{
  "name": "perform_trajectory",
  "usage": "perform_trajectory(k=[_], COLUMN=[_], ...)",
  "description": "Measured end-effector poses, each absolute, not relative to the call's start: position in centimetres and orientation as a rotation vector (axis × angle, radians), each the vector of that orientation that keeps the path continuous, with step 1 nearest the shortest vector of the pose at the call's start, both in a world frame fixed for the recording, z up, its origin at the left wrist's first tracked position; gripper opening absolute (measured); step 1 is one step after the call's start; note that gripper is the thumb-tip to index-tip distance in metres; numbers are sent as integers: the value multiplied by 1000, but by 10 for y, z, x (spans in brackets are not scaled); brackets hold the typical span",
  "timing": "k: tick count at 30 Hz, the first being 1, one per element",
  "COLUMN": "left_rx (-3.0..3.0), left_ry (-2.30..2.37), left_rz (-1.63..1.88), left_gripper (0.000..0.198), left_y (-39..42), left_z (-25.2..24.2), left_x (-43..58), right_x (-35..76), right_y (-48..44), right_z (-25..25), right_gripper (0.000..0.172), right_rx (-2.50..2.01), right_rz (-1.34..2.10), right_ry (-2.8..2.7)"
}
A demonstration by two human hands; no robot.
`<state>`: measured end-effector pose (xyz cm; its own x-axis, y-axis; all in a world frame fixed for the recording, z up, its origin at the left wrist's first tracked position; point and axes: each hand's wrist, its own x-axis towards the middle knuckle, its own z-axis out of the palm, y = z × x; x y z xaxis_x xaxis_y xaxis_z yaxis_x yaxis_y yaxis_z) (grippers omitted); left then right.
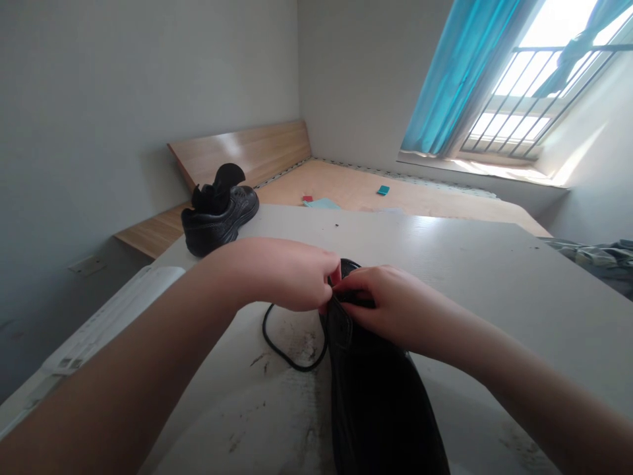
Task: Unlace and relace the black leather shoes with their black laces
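Note:
A black leather shoe [380, 402] lies on the white tabletop, its toe toward me. From beneath my left wrist a black shoelace [297, 368] loops over the table to the shoe's left side. My left hand [314, 280] is closed in a pinch at the eyelet flap, where the lace meets the shoe; its fingertips are partly hidden. Against it, my right hand [378, 300] grips the upper by the flap, thumb and fingers over the shoe's opening. The two hands' fingertips nearly touch.
A second black shoe [217, 218] with its tongue raised stands at the table's far left. A white plastic object [113, 316] lies along the left edge. Behind the white table [475, 264] is a wooden bed [346, 178] with small coloured items. A blue curtain [465, 72] hangs by the barred window.

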<state>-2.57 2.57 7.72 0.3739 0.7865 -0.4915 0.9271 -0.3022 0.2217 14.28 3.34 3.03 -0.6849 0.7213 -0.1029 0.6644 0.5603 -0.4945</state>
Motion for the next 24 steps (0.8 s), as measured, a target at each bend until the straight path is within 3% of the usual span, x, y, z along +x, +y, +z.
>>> perform_trajectory(k=[3, 7, 11, 16, 24], left_rx=[2271, 2320, 2294, 2190, 2023], left_ry=[1461, 1528, 1604, 1578, 1362], left_rz=[-417, -347, -375, -654, -649], left_gripper=[21, 33, 45, 31, 25], left_y=[21, 15, 12, 21, 40], left_z=[75, 69, 70, 63, 46], left_x=[-26, -23, -17, -10, -14], right_x=[145, 150, 152, 150, 151], right_y=[39, 45, 48, 48, 48], right_z=[30, 28, 28, 30, 30], right_gripper=[21, 34, 19, 19, 19], right_rx=[-1191, -1277, -1141, -1274, -1271], right_rz=[920, 1161, 1250, 1192, 1182], right_ry=[-2615, -2498, -2533, -2541, -2546])
